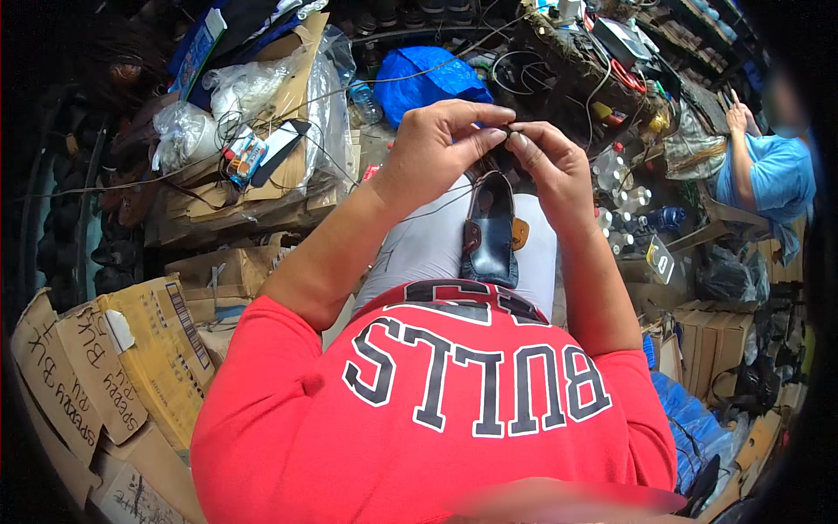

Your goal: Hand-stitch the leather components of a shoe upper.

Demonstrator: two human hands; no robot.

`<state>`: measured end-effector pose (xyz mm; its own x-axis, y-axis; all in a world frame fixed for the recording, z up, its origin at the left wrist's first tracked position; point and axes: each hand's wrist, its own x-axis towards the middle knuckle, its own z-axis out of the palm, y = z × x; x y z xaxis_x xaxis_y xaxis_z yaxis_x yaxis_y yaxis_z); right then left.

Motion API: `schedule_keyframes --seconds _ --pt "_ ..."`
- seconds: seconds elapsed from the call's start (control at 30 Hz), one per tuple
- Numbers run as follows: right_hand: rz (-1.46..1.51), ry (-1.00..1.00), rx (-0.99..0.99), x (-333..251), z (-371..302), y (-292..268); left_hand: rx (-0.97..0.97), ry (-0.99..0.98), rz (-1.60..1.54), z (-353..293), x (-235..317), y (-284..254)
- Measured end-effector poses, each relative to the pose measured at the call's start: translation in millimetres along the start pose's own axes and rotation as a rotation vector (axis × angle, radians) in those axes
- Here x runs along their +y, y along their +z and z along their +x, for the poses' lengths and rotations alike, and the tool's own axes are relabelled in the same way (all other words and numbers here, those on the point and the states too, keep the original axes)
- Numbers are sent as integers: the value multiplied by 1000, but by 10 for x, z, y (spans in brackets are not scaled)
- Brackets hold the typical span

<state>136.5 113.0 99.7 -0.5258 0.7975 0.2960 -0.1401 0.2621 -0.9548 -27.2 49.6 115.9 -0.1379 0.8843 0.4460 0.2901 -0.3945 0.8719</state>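
Note:
Both of my hands are raised close together above my lap, fingertips nearly meeting. My left hand [436, 148] is closed in a pinch of thumb and forefinger. Opposite it, my right hand [556, 164] pinches too. A small dark bit shows between the fingertips, too small to name. Below them a dark shoe [491, 231] with brown side pieces lies on my white-clad lap, its opening facing up. Part of its far end is hidden beneath my hands. Neither hand grips the body of the shoe.
Cardboard with clear plastic bags [253, 87] is piled at the far left. A blue plastic bag [428, 83] lies ahead. Plastic bottles [621, 196] stand at the right, near another person in a blue shirt [768, 170]. Cardboard boxes [157, 341] are stacked at the near left.

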Motion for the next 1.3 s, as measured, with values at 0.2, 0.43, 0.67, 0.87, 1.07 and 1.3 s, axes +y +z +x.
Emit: schedule_keyframes --seconds 0.2,0.43,0.67,0.87,1.07,1.3 --pt "231 149 -32 11 -24 33 -13 -124 -190 -1 -79 33" --pt "663 488 -7 63 -11 -49 100 551 427 -11 -126 34" --pt "372 436 -150 119 -49 -166 -152 566 448 9 -137 -72" --pt "179 287 -181 73 -121 -161 -206 50 122 -64 -85 9" --pt "527 320 -156 274 -183 -117 -170 -333 -512 -137 -241 95" --pt "524 288 -86 342 -190 -149 -144 -97 1 -164 -219 89"
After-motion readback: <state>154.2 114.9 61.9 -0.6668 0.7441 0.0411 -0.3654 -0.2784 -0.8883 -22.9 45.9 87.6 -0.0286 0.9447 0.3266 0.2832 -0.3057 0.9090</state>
